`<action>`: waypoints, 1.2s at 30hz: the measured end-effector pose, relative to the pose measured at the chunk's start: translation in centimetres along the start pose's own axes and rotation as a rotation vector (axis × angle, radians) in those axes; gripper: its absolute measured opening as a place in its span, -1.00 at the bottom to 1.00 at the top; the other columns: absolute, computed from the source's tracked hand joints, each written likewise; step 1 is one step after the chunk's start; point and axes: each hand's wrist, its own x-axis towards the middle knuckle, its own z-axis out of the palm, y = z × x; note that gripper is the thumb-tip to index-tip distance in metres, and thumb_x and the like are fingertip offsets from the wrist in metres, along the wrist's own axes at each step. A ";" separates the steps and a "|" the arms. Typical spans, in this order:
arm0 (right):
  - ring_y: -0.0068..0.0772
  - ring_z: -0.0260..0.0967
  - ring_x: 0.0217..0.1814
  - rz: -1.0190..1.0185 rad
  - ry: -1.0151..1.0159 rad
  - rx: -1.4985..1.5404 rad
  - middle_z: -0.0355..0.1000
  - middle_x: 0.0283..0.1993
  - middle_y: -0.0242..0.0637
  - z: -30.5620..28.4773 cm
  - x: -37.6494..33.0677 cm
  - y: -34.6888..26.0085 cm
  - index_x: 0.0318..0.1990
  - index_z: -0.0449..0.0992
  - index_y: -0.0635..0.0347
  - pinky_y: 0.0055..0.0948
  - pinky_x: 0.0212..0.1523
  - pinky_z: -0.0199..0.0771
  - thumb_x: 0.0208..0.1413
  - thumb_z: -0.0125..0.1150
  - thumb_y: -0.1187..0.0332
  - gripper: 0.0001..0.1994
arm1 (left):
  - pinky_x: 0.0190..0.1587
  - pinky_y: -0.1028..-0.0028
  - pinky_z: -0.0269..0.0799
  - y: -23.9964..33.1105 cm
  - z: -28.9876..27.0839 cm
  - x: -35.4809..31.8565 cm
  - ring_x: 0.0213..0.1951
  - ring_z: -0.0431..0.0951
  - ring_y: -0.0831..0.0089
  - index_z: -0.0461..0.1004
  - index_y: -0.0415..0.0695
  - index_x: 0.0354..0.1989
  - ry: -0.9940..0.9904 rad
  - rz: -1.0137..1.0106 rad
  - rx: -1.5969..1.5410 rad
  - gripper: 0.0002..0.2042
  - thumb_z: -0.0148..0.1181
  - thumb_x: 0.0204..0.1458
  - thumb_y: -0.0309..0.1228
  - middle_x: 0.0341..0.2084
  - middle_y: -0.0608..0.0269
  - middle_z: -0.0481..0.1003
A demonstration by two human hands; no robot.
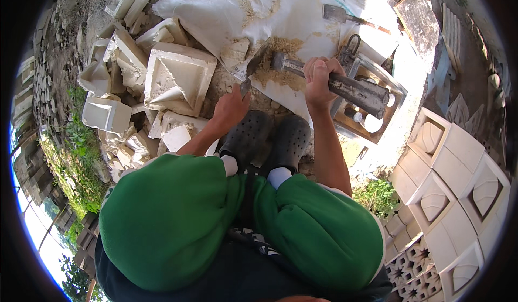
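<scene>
Here, from the head view, the right hand wraps its fingers tightly around a thick grey metal rammer, its head sunk in a heap of sandy mix on a white sack. It looks heavy and rigid, best gripped mid-shaft. The left hand pinches a thin trowel. Chalky broken cast blocks lie beside it.

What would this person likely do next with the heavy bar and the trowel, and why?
Probably bring the bar down on the sandy pile: the right hand grips it with its end over the pile, while the left hand holds the trowel at the pile's edge.
</scene>
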 end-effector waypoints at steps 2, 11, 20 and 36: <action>-0.67 0.04 -0.65 0.137 -0.014 0.127 0.13 -0.70 -0.41 -0.8 -0.3 -0.6 -0.63 0.09 0.14 -0.56 -0.67 0.02 0.08 -0.08 0.60 -0.71 | -0.30 -0.10 0.36 -0.2 0.3 0.1 -0.41 0.47 -0.29 0.20 -0.33 -0.20 0.016 0.025 0.017 -0.62 -0.06 0.16 -0.16 -0.57 -0.31 0.46; -0.61 -0.28 -0.79 -0.069 -0.025 0.103 -0.10 -0.81 -0.45 0.0 3.3 -11.2 -0.67 0.00 0.02 -0.52 -0.73 -0.15 0.04 -0.19 0.45 -0.72 | -0.29 -0.09 0.35 -0.5 0.5 0.3 -0.40 0.46 -0.29 0.20 -0.33 -0.19 0.025 -0.007 0.008 -0.62 -0.04 0.15 -0.17 -0.55 -0.32 0.46; -0.64 -0.12 -0.72 -0.035 -0.097 -0.171 0.00 -0.73 -0.49 -0.2 -0.9 -1.1 -0.63 0.07 0.11 -0.53 -0.68 -0.07 0.08 -0.11 0.57 -0.72 | -0.30 -0.09 0.37 0.2 0.2 0.0 -0.40 0.47 -0.29 0.21 -0.33 -0.19 0.001 -0.027 0.022 -0.60 -0.07 0.16 -0.13 -0.56 -0.33 0.46; -0.66 -0.14 -0.75 -0.072 -0.101 -0.174 -0.03 -0.76 -0.47 -0.1 -0.9 -2.1 -0.64 0.03 0.10 -0.54 -0.70 -0.12 0.05 -0.13 0.58 -0.71 | -0.25 -0.04 0.38 0.2 0.0 -1.0 -0.39 0.48 -0.27 0.24 -0.36 -0.13 -0.031 0.000 0.029 -0.56 -0.06 0.15 -0.12 -0.52 -0.31 0.47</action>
